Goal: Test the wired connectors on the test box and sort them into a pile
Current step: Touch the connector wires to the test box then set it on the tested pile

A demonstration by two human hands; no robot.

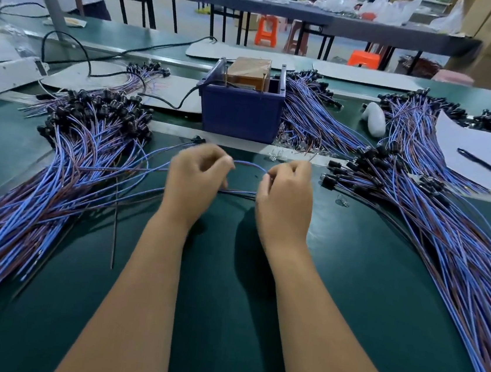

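Note:
My left hand and my right hand are side by side over the green table, fingers curled. Between them runs a thin blue and brown wire, looping from one hand to the other; both hands pinch it. A black connector lies just beyond my left hand. The blue test box, holding a brown taped block, stands right behind the hands. A big pile of wired connectors fans out on the left. Another pile spreads on the right.
More wire bundles lie to the right of the box. A white sheet with a black pen sits far right, and a white object beside it. Black cables run at back left. A person stands at the top left. Orange stools stand beyond the table.

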